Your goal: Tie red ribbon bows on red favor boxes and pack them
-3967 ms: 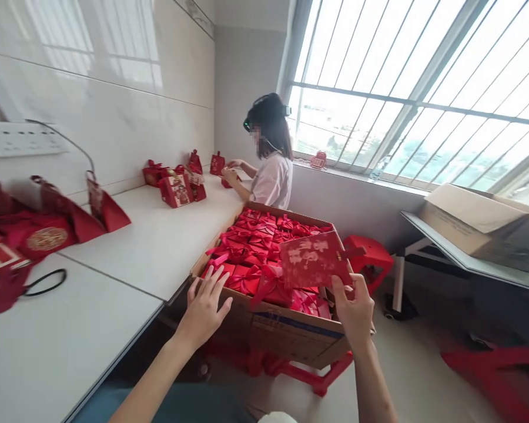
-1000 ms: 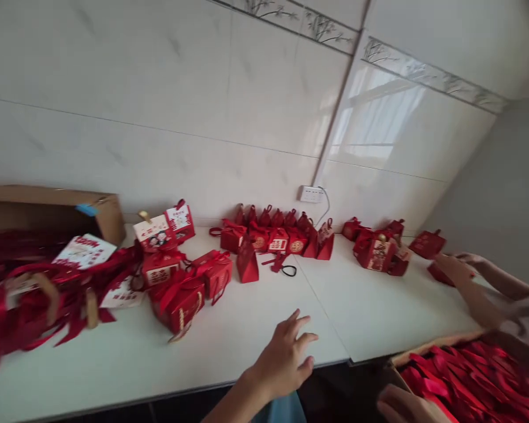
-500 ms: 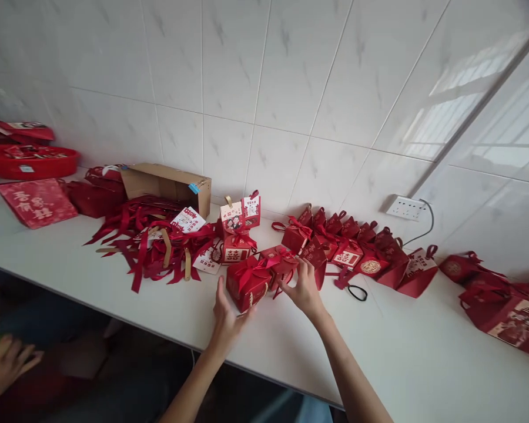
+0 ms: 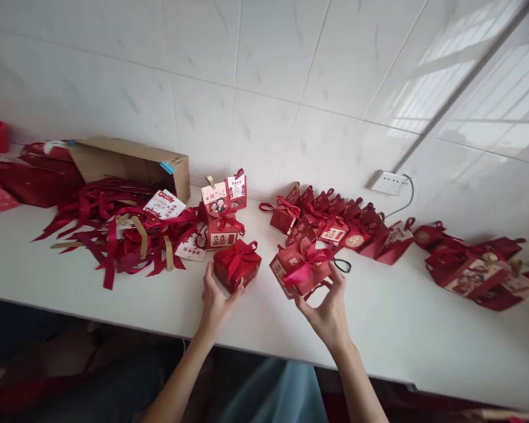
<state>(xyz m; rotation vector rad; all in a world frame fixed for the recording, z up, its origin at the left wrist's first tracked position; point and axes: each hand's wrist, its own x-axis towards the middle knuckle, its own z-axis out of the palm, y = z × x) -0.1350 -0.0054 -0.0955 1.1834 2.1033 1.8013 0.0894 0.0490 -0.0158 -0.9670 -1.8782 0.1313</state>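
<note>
Okay, right of ribbons (image 4: 110, 258) your left hand (image 4: 217, 306) gripped red box (image 4: 236, 268); farther right, right hand (image 4: 328, 311) pinched printed box (image 4: 296, 265).

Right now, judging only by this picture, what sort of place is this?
Probably an indoor workroom, though the rest of the room is out of view. A long white tabletop runs along a glossy pale tiled wall; it bears many small red paper boxes and an open brown cardboard carton.
</note>
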